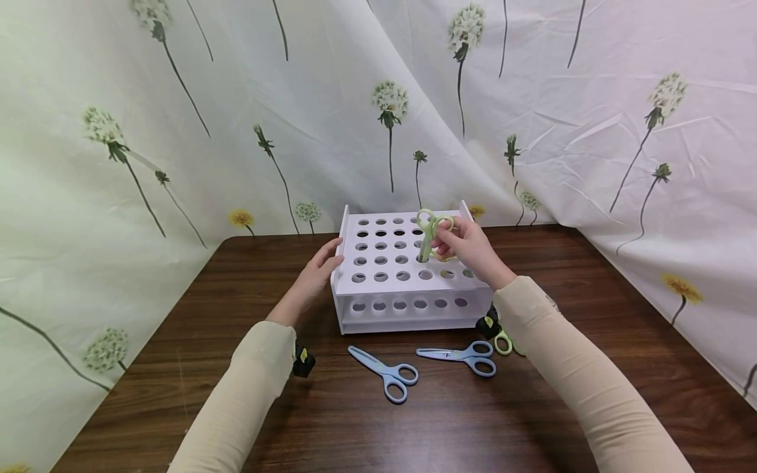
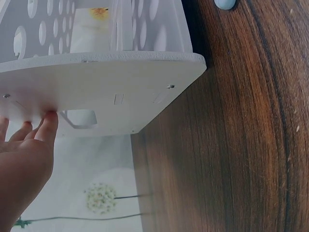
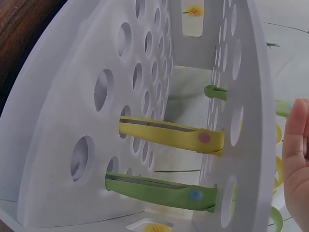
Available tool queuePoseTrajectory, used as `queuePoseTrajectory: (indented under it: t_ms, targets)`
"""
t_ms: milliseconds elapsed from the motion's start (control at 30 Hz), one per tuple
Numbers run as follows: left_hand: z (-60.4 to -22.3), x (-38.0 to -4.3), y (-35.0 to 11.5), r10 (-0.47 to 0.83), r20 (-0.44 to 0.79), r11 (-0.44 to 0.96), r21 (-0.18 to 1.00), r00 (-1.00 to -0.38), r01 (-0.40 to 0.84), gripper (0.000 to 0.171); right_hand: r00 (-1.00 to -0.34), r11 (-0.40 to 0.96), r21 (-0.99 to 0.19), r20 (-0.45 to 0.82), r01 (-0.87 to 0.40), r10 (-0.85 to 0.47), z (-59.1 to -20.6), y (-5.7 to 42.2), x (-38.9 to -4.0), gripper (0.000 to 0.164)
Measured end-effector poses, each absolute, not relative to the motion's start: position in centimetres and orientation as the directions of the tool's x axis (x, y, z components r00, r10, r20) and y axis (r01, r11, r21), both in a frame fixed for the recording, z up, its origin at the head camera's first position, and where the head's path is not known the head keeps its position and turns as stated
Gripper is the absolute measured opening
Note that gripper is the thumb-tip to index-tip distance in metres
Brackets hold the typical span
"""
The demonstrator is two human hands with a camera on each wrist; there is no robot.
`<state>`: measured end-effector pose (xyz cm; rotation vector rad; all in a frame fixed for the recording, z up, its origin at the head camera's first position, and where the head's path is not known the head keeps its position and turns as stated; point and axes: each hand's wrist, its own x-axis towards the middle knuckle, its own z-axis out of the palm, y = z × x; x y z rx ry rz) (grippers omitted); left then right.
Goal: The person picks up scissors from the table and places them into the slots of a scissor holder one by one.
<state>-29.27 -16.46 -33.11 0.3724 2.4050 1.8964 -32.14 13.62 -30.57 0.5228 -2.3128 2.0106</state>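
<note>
A white rack [image 1: 378, 285] with rows of round holes stands on the table. My right hand [image 1: 470, 249] pinches a pair of light green scissors [image 1: 426, 244] by the handles, blades down in a hole of the top plate. The right wrist view catches the green blade tip [image 3: 216, 92] just through that plate. Below it, yellow scissors [image 3: 169, 135] and another pair of green scissors [image 3: 159, 192] pass through the top plate into lower holes. My left hand [image 1: 313, 277] rests its fingertips against the rack's left side panel [image 2: 96, 87], holding nothing.
Two pairs of blue scissors [image 1: 387, 373] lie in front of the rack. Green scissor handles [image 1: 503, 343] show on the table, partly hidden by the right sleeve. A flower-printed cloth [image 1: 331, 131] hangs behind the brown table [image 1: 248, 295].
</note>
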Motion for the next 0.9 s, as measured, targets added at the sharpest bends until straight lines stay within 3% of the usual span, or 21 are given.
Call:
queuePoseTrajectory:
  t_ms: [333,900]
  targets:
    - [-35.1,-30.9,-17.0,0.201,0.145,0.234,0.953,-0.969,0.192,0.050,-0.944,0.127,-0.955,0.236,-0.270,-0.233,-30.8,13.3,-32.1,0.011]
    - [-33.8,-30.0,-16.6,0.206,0.116,0.202,0.967,-0.972,0.158,0.050,-0.947,0.194,-0.948,0.201,-0.253,-0.251,-31.1,13.0,-32.1,0.011]
